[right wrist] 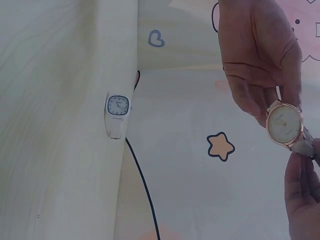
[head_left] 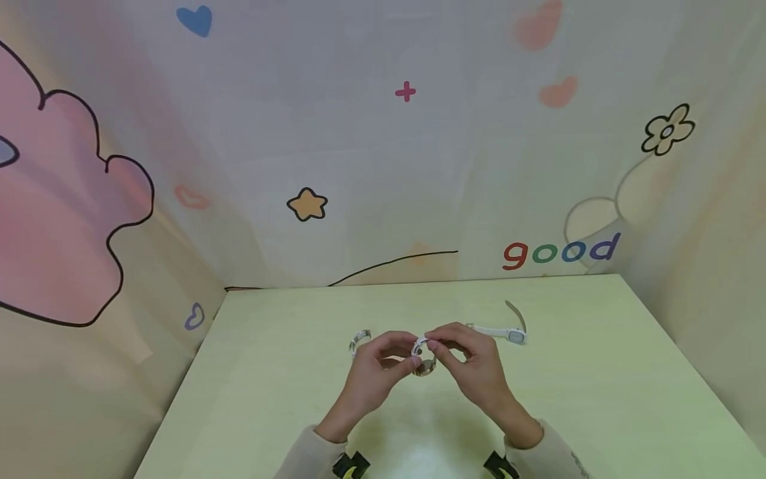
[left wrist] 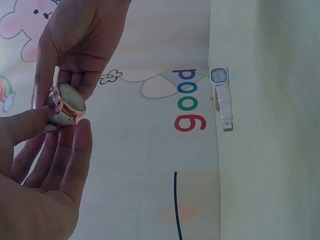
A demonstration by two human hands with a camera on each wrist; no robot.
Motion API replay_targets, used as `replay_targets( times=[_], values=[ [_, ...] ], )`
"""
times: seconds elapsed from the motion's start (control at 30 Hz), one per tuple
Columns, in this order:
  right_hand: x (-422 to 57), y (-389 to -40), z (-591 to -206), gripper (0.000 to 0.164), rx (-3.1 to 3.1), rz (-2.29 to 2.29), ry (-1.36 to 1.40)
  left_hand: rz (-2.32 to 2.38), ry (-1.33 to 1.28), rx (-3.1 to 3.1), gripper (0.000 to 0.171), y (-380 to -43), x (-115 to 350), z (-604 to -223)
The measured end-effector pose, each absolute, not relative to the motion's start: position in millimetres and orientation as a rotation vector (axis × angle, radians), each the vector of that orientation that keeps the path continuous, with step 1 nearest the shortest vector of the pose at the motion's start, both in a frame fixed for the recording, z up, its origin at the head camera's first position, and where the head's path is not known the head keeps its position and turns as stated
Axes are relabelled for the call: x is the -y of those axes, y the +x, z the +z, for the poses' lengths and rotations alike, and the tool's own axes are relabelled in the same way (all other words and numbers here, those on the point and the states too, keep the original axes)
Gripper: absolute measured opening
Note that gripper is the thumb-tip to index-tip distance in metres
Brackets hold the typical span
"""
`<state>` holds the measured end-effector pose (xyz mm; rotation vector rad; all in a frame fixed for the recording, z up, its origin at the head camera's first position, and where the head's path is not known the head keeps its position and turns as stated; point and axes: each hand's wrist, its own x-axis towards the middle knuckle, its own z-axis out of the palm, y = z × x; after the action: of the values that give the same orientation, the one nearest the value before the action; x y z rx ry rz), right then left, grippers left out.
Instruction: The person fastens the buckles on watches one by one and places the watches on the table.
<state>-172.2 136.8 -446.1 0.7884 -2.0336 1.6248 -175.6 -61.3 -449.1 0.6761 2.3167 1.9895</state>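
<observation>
Holds a round rose-gold wristwatch (head_left: 425, 368) up above the pale table (head_left: 239, 399), between the left hand (head_left: 377, 369) and the right hand (head_left: 479, 362). Pinches it from one side with the thumb and fingers of the left hand, and from the other with the thumb and forefinger of the right, gripping the same watch with both. Bends the white strap (left wrist: 62, 119) into a curve between the fingertips, just above the case in the head view. Turns a whitish dial with a rose-gold rim towards the right wrist camera. Cannot make out the buckle, hidden among the fingers.

Has a square-dial wristwatch (right wrist: 118, 105) on the table beyond the left hand, partly covered by that hand in the head view and looped, with a dark rim round the dial. Has another white-strapped wristwatch (head_left: 516, 336) on the table beyond the right hand, well apart from the first, with one strap half stretched towards the hand and the other curving away to the rear.

Wears light sleeves (head_left: 314, 452) at both wrists. Faces a printed backdrop (head_left: 359, 133) behind the table, decorated with an orange star (head_left: 308, 204) and colourful "good" lettering (head_left: 560, 251).
</observation>
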Motion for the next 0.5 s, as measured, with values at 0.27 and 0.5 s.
replay_targets(
  times=[0.27, 0.5],
  values=[
    [-135.0, -171.7, -446.7, 0.023, 2.164, 1.593, 0.748, 2.157, 0.596, -2.244, 0.023, -174.5, 63.1, -451.8],
    [-136.5, -172.9, -448.9, 0.021, 2.153, 1.615, 0.784, 2.177, 0.634, -2.244, 0.02, -175.0, 66.5, -451.3]
  ],
)
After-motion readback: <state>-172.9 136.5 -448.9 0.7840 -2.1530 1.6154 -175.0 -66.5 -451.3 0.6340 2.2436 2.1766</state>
